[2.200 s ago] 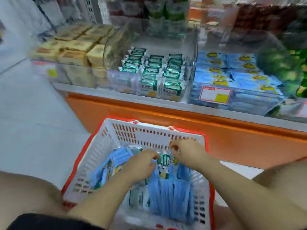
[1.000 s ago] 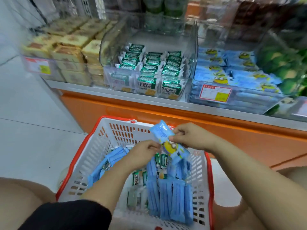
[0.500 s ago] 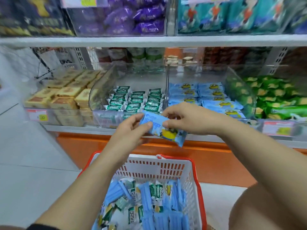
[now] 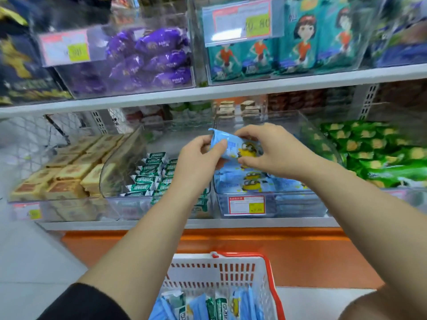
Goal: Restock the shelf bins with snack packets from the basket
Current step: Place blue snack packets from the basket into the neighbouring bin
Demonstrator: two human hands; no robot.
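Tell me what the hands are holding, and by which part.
One light-blue snack packet, held by both hands: the left hand pinches its left end, the right hand grips its right end, above the bin of matching packets.

A black sleeve (image 4: pixel 85 303) covers the upper left arm (image 4: pixel 143 239), its soft edge ending near the elbow, with the forearm bare beyond it. The right arm (image 4: pixel 369 215) is bare throughout. The left hand (image 4: pixel 198 155) and right hand (image 4: pixel 277 153) are bare, as is a knee (image 4: pixel 374 306).

Blue, white, purple and orange
One packet (image 4: pixel 233 147) pale blue with a yellow cartoon figure; basket (image 4: pixel 221 259) white with red rim; sweets (image 4: pixel 157 56) purple; shelf base (image 4: pixel 300 257) orange
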